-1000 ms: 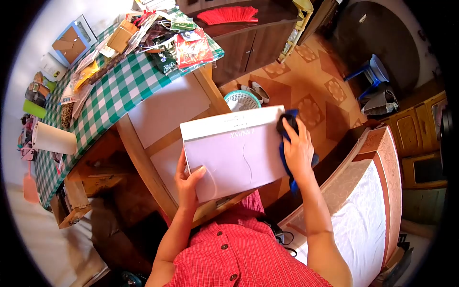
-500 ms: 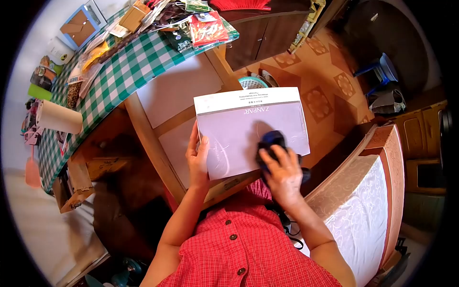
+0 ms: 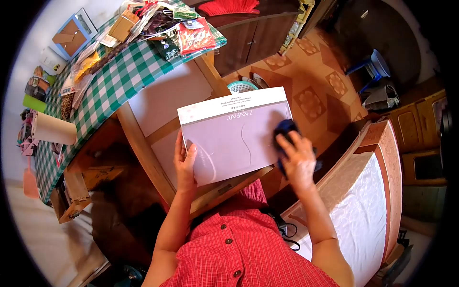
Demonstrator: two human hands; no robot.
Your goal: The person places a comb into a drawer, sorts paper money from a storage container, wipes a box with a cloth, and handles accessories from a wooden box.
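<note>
Left hand (image 3: 185, 168) and right hand (image 3: 301, 160) are both occupied. Far L is a green-and-white checked surface (image 3: 125, 69), w/ a cream roll (image 3: 55, 128) at its near edge & a blue-edged frame (image 3: 69, 38) by the wall, plus packets, papers etc. heaped along it, incl. a red packet (image 3: 196, 37) at the R corner. Just below that corner, a wooden frame (image 3: 147, 158) w/ pale panels. Over its lower part, approx. ctr. & in front of my red shirt (image 3: 205, 258), is the lilac box (image 3: 224, 143), tilted a bit, white strip on the far side, "ZANPAR" upside down to me. Left hand clamps its L edge, thumb on the top face, fingers beneath. Beyond the box, a basket (image 3: 240, 87) & shoes (image 3: 259, 80) on the tiled floor (image 3: 330, 103). At the box's R edge, my right hand has its fingers curled over a dark blue cloth (image 3: 283, 128); it's blurry, so can't tell exactly how much of it touches the box. Further R, a bed (image 3: 363, 196), then a blue stool (image 3: 377, 64) up top.
</note>
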